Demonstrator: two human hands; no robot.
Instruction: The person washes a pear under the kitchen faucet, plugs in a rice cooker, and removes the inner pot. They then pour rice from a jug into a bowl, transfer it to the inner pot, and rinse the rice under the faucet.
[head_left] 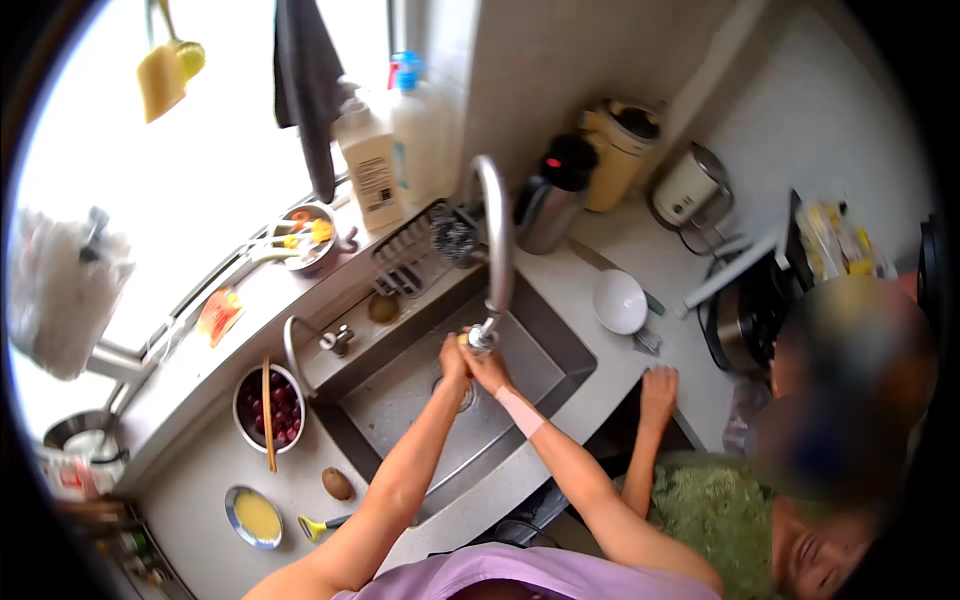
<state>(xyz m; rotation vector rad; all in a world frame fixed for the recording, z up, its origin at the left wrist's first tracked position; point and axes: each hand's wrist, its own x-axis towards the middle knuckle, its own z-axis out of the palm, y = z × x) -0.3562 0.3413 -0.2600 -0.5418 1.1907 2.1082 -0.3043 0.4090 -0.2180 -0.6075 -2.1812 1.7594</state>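
Both hands meet under the tap [495, 240], above the metal sink [530, 350]. My left hand [455, 360] and my right hand [487, 368] are closed together. A small yellowish bit shows between them, but what it is stays mostly hidden behind the fingers and the tap head. Behind them, on the sink's back ledge, sits a brown round thing [382, 308]. A brown oval fruit or tuber [337, 484] lies on the counter left of my left forearm, near a yellow-green peeler [318, 526].
A bowl of dark red fruit [285, 410] with chopsticks across it and a dish of yellow contents [257, 517] stand left. A knife [590, 254] lies beside a white bowl [620, 302] on the right. Another person [710, 510] stands close right, one hand at the counter edge.
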